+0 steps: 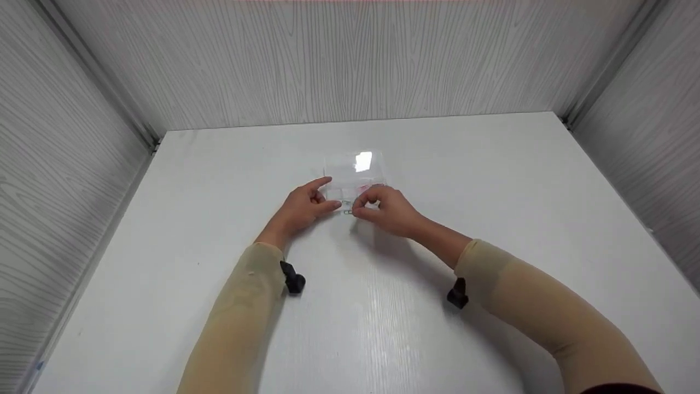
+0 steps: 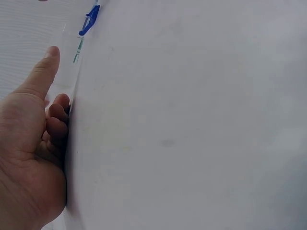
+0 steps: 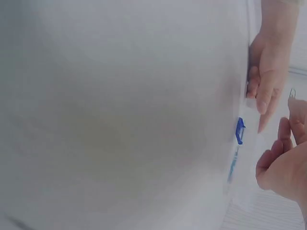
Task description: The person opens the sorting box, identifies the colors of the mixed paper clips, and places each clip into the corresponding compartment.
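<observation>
A clear plastic box [image 1: 334,192] with its lid [image 1: 342,165] tilted back lies on the white table. At its left side rests my left hand [image 1: 304,207], index finger and thumb spread along the edge. In the left wrist view that thumb is straight and the other fingers bend loosely beside the box. Over the box's front right, my right hand [image 1: 391,210] pinches a small wire paper clip [image 3: 292,93] between thumb and index finger. A blue latch [image 3: 240,131] shows on the box's front. Something pink [image 1: 362,189] lies inside, partly covered by the right hand.
The white table [image 1: 350,306] spreads around the box. Grey wood-grain panels [image 1: 350,65] stand behind it and at both sides. Black wrist-camera mounts [image 1: 294,280] hang from both sleeves.
</observation>
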{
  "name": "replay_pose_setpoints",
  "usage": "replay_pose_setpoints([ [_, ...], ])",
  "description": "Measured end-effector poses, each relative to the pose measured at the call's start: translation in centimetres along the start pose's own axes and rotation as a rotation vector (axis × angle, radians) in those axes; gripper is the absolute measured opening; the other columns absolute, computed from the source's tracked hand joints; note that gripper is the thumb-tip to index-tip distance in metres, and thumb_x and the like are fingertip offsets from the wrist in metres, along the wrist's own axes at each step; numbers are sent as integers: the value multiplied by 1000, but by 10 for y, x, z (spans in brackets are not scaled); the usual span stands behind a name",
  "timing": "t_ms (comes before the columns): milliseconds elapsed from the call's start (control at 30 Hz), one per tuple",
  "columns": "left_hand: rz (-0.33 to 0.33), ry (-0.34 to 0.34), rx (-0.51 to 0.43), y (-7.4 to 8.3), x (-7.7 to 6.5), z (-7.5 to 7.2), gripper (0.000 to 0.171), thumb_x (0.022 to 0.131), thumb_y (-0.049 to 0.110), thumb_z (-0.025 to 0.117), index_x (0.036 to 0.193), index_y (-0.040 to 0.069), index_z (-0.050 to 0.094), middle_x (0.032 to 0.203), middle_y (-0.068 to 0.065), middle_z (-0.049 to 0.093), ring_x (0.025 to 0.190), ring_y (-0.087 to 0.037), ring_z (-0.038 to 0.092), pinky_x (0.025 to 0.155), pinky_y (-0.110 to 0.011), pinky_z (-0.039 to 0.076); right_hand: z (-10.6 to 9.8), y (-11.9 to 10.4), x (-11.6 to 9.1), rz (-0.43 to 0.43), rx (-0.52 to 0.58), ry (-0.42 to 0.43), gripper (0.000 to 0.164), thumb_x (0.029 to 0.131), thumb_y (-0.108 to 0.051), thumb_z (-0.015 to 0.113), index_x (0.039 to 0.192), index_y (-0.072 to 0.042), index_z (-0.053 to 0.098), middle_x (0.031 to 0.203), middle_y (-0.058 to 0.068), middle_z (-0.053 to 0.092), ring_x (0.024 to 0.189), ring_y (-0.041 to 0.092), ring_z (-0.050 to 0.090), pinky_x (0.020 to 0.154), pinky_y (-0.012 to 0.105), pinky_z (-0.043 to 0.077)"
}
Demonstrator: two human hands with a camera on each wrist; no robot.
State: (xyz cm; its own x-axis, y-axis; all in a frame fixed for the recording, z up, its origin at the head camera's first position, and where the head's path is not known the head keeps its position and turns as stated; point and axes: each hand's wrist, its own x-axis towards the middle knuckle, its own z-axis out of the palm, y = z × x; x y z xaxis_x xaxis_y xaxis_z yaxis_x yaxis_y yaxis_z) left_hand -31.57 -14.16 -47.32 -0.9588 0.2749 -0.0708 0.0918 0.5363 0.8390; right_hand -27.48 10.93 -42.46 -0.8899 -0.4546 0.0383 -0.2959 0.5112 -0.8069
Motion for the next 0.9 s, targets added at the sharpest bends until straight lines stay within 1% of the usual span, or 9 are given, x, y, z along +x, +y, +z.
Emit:
replay_pose_setpoints([
  [67,2,-1,-4,0,0,0,77,96,42,81,162,22,47,96,-3,60,83,-18,51,85,-35,43,-3,-2,6,15,-13,47,8,99,-18,74,98,-14,81,111,0,70,119,25,57,107,47,41],
  [133,8,-2,-4,0,0,1,77,96,41,81,162,21,47,96,-3,60,83,-18,51,86,-35,43,-5,-2,12,20,-38,81,9,100,-18,74,98,-13,81,112,1,71,121,24,57,110,48,41],
  [333,28,6,17,-1,1,1,76,96,41,81,162,19,47,94,-2,61,81,-17,51,88,-34,43,-6,1,28,4,-97,140,11,101,-16,73,102,-10,82,112,3,72,118,23,59,107,45,43],
  [500,29,5,20,0,1,0,76,97,41,80,161,19,48,96,-2,61,83,-18,51,89,-35,43,-4,2,37,14,-118,157,12,101,-17,73,102,-10,82,114,5,71,119,24,59,109,45,42],
  [767,30,8,16,1,0,0,76,96,41,80,161,18,48,95,-2,61,82,-18,51,88,-35,43,2,5,45,61,-129,155,12,101,-18,74,102,-9,82,115,5,72,121,25,58,114,45,38],
  [900,33,11,21,1,-1,0,75,97,40,80,161,18,48,95,-2,61,82,-17,52,88,-34,43,6,6,47,73,-117,157,12,101,-18,74,102,-9,82,113,5,72,119,25,59,112,43,40],
])
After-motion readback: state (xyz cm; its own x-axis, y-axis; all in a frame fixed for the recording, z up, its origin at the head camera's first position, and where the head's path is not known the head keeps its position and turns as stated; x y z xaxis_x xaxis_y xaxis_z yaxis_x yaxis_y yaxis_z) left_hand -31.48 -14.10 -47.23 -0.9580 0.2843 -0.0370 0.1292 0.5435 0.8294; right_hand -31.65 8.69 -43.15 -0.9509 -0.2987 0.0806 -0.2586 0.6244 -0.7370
